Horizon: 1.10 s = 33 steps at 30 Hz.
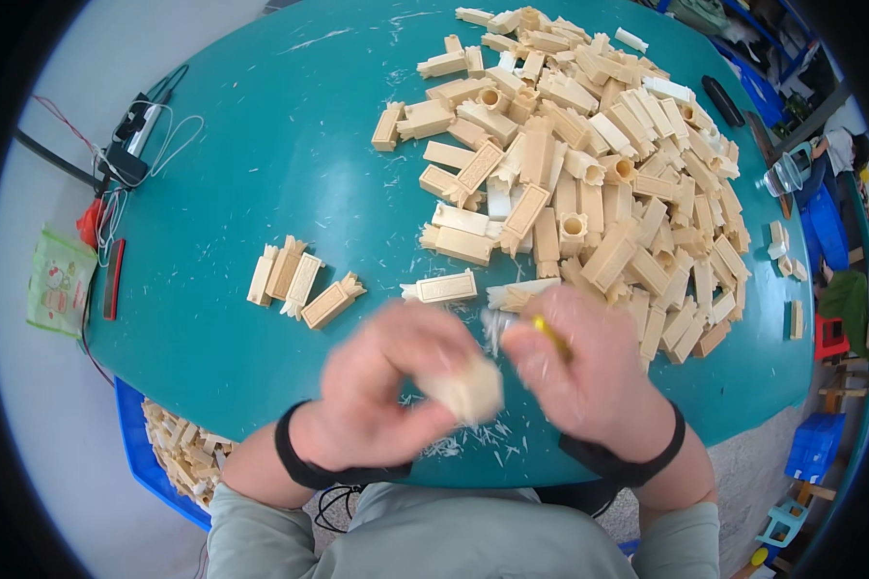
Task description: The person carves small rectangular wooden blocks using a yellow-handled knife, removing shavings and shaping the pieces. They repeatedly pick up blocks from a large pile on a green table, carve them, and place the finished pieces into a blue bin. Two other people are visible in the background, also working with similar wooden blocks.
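Note:
My left hand (372, 381) is closed around a cream, box-shaped piece (477, 391), its end turned toward my right hand. A slim tool with a yellow handle (552, 338) is gripped in my right hand (594, 376). Motion smears that hand, and the tool's tip cannot be made out. Thin pale shavings (483, 446) lie on the green table (251, 174) below both hands. Just beyond my hands rests a single carved cream block (442, 287). Several similar blocks (302, 282) sit grouped to the left of my left hand.
A large heap of cream and tan blocks (608, 207) covers the right and far table. At the left edge are a power strip (145, 130) with cables and a red-black bar (114, 280). A blue bin (137, 449) of pieces stands below left. A black object (722, 100) lies far right.

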### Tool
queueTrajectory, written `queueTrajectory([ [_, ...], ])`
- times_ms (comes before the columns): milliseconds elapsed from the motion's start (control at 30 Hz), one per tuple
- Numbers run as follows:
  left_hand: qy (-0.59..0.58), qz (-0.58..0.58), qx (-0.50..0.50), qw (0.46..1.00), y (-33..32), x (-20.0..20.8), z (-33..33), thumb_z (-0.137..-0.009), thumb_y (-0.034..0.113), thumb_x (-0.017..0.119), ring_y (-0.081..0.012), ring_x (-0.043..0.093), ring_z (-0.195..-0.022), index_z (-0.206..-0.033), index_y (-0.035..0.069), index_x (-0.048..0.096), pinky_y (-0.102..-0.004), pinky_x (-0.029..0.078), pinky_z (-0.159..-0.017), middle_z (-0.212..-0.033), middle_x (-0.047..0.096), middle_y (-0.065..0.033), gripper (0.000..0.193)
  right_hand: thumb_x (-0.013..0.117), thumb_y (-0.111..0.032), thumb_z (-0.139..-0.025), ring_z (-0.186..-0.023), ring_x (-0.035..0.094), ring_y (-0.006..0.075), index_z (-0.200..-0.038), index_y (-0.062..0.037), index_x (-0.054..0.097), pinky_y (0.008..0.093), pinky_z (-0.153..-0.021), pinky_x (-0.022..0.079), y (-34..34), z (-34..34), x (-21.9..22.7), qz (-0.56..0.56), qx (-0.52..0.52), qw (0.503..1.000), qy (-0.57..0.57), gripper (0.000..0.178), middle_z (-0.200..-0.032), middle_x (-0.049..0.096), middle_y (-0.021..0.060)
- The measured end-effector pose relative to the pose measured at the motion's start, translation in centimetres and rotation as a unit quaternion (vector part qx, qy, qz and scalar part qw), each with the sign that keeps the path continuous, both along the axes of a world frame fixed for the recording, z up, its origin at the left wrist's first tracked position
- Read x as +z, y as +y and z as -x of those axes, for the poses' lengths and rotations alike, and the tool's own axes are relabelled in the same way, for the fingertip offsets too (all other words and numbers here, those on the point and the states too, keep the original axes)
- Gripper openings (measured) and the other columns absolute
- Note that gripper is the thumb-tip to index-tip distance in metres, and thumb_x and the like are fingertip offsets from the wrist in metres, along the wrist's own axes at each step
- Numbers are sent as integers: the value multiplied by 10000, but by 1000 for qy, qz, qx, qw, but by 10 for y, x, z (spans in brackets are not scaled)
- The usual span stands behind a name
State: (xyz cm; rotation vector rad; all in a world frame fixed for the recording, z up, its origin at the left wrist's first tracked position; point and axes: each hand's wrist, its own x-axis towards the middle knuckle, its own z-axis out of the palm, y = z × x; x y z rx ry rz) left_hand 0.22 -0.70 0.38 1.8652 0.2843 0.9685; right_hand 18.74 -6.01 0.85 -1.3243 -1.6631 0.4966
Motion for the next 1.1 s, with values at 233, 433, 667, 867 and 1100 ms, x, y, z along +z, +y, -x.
queueTrajectory([
  [233, -28, 108, 8, 994, 0, -2, 0, -742, 70, 689, -173, 537, -838, -998, 82, 446, -281, 430, -712, -958, 563, -149, 353, 582, -198, -855, -507, 456, 215, -729, -11, 533, 298, -485, 379, -2, -4, 7, 121, 23, 987, 105, 231, -603, 475, 96],
  [433, -40, 121, 6, 992, 3, -3, -1, -749, 117, 697, -158, 527, -857, -1019, 85, 448, -277, 424, -737, -967, 541, -118, 369, 588, -213, -851, -528, 460, 172, -810, -8, 547, 279, -506, 389, -3, -6, 11, 135, 47, 981, 134, 214, -623, 509, 85],
  [667, -7, 83, 54, 995, 11, -2, 11, -756, 48, 684, -175, 523, -939, -1079, 48, 452, -282, 432, -799, -1020, 532, -89, 397, 673, -225, -777, -552, 499, 162, -842, -7, 550, 268, -508, 400, -4, -3, 14, 129, 55, 987, 78, 259, -638, 528, 94],
  [867, -171, 432, 112, 878, 5, 12, -9, -848, 28, 558, -150, 571, -913, -1159, 65, 374, -268, 472, -747, -999, 558, -95, 364, 708, -144, -736, -529, 505, 137, -845, -3, 558, 253, -492, 404, -4, 3, 5, 155, 26, 979, 134, 233, -655, 554, 81],
  [1100, -21, 372, -60, 926, 2, 13, 0, -828, 14, 562, -109, 569, -785, -1285, 40, 308, -242, 450, -691, -884, 596, -63, 524, 687, -128, -750, -525, 503, 133, -828, 0, 558, 250, -490, 403, -4, 2, 7, 115, 36, 984, 132, 198, -653, 555, 81],
])
